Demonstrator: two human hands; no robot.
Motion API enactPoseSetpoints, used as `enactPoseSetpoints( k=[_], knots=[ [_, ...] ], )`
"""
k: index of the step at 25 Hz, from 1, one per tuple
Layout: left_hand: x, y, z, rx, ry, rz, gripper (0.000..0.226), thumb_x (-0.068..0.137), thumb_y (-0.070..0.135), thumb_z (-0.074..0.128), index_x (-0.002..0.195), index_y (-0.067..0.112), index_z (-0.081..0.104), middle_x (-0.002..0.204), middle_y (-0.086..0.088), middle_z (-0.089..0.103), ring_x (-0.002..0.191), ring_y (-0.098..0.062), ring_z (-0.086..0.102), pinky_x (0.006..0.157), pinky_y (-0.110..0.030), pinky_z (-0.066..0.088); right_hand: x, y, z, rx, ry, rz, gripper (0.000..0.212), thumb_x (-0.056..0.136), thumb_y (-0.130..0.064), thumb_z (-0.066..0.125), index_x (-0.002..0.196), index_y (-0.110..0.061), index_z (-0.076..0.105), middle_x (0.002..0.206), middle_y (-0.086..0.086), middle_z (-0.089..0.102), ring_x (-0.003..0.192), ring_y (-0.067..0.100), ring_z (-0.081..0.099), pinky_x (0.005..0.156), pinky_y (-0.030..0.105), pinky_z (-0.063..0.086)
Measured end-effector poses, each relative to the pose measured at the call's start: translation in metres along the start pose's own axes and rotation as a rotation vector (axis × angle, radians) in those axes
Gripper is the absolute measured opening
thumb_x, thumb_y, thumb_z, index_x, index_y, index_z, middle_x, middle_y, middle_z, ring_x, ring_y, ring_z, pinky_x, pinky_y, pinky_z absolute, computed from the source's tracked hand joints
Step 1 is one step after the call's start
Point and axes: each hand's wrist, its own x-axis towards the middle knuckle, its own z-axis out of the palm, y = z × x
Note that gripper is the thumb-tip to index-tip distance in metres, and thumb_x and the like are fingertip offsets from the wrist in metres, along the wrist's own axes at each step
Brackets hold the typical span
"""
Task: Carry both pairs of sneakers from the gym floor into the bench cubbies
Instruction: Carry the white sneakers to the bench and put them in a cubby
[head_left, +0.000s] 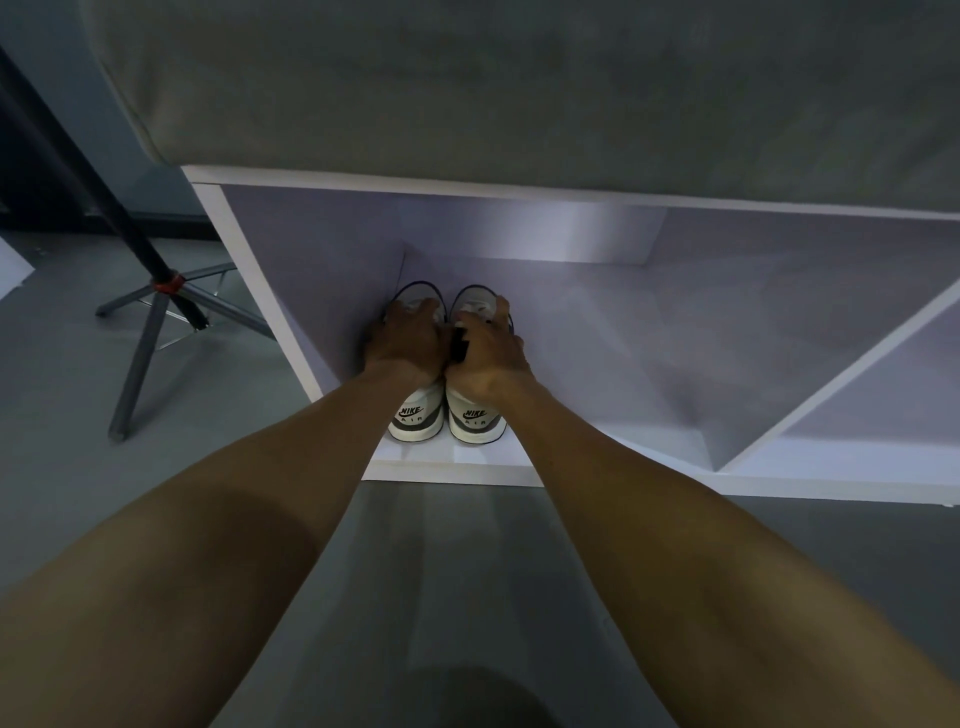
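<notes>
A pair of white and grey sneakers stands inside the left cubby of the white bench (447, 473), heels toward me, toes pointing in. My left hand (408, 340) grips the top of the left sneaker (415, 415). My right hand (485, 353) grips the top of the right sneaker (475, 421). Both shoes rest side by side on the cubby floor near its left wall. My hands hide the laces and tongues. No second pair is in view.
A grey cushion (519, 93) lies on top of the bench. A slanted white divider (841, 384) separates the left cubby from another one on the right. A black tripod (156, 312) stands on the grey floor to the left of the bench.
</notes>
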Motion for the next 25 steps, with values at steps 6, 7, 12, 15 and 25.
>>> enactPoseSetpoints(
  k=[6,7,12,15,25],
  knots=[
    [-0.015,0.016,-0.011,0.155,-0.036,0.046,0.044,0.097,0.045,0.039,0.138,0.029,0.043,0.149,-0.013,0.035,0.133,-0.041,0.034,0.098,-0.052,0.043,-0.02,-0.006,-0.016,-0.144,-0.068,0.015,0.078,0.086,-0.035,0.066,0.153,-0.036,0.025,0.167,0.004,0.005,0.147,0.043,0.014,0.11,0.063,0.032],
    [-0.022,0.019,-0.013,0.162,-0.042,0.048,0.045,0.097,0.042,0.04,0.141,0.03,0.04,0.152,-0.012,0.032,0.136,-0.04,0.031,0.101,-0.052,0.042,-0.029,-0.009,-0.021,-0.179,-0.081,0.002,0.081,0.087,-0.035,0.066,0.154,-0.035,0.022,0.167,0.005,0.005,0.147,0.043,0.013,0.111,0.064,0.03],
    [-0.094,0.031,-0.039,0.1,-0.2,-0.053,0.063,0.094,0.051,0.046,0.151,0.033,0.028,0.16,-0.009,0.022,0.141,-0.04,0.026,0.106,-0.056,0.036,-0.098,-0.018,-0.04,-0.239,-0.159,0.066,0.069,0.094,-0.035,0.057,0.155,-0.03,0.024,0.161,0.012,0.02,0.141,0.046,0.019,0.106,0.057,0.031],
    [-0.14,0.044,-0.09,0.119,-0.283,-0.059,0.053,0.09,0.043,0.055,0.14,0.029,0.045,0.146,-0.011,0.041,0.129,-0.039,0.039,0.098,-0.051,0.04,-0.147,-0.048,-0.075,-0.254,-0.248,0.126,0.054,0.094,-0.029,0.056,0.146,-0.026,0.041,0.146,0.012,0.041,0.132,0.041,0.033,0.098,0.048,0.038],
    [-0.266,0.009,-0.39,-0.016,-0.347,-0.401,0.078,0.081,0.078,0.04,0.148,0.038,0.034,0.159,-0.009,0.031,0.144,-0.035,0.029,0.113,-0.059,0.023,-0.27,-0.287,-0.223,-0.337,-0.465,-0.067,0.035,0.095,-0.038,0.051,0.124,-0.019,0.059,0.125,0.011,0.063,0.122,0.037,0.056,0.096,0.045,0.048]
  ],
)
